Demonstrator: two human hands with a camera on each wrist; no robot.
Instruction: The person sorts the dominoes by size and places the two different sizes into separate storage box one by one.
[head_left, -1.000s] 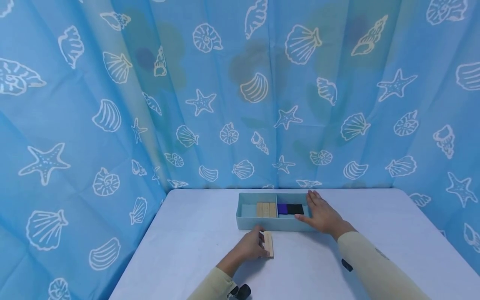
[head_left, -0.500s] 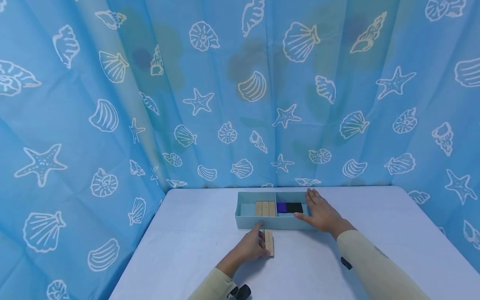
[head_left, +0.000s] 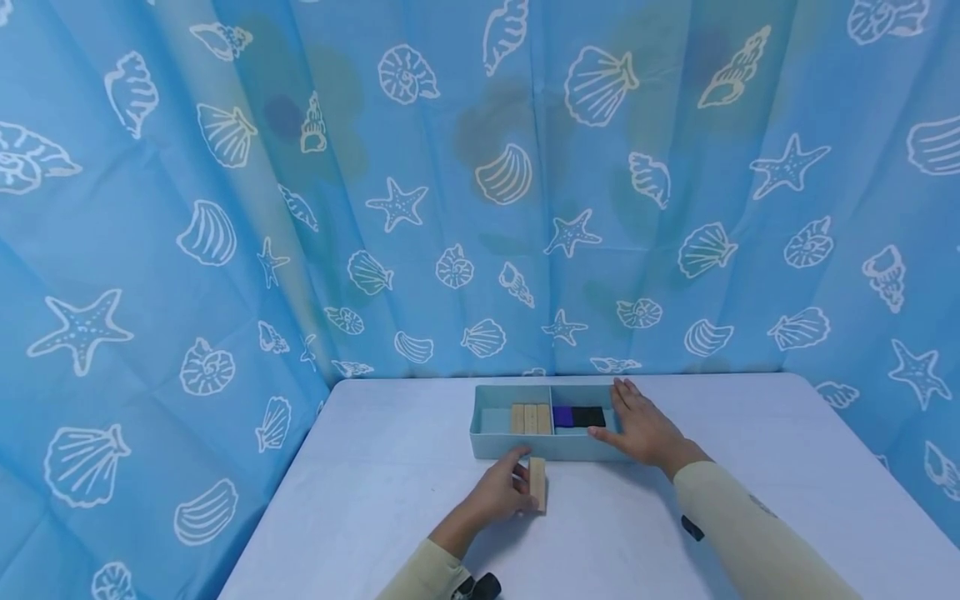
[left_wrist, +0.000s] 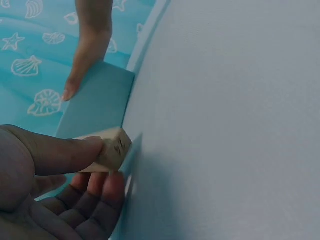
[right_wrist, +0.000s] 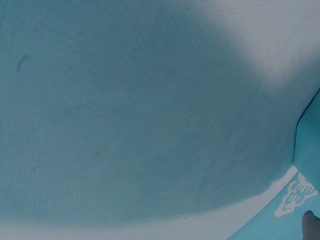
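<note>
My left hand (head_left: 497,492) pinches a pale wooden block (head_left: 537,483) between thumb and fingers, in front of the light blue box (head_left: 525,447). In the left wrist view the thumb lies along the block (left_wrist: 114,150), and its near end carries small dark marks. The block stands lengthwise toward the box, close to its front wall. My right hand (head_left: 647,429) rests on the box's right end, fingers straight at the far side and thumb on the near rim. Only a fingertip (right_wrist: 311,226) shows in the right wrist view.
A divider (head_left: 552,408) splits the box in two. Three wooden blocks (head_left: 531,418) lie side by side in the left compartment; a purple piece (head_left: 562,417) and black pieces (head_left: 588,417) lie in the right. A white-covered table (head_left: 390,467) meets a shell-patterned blue curtain (head_left: 450,292) behind.
The wooden block has turned slightly in my left fingers and its top end has shifted a little toward the box. The right hand and the box hold still.
</note>
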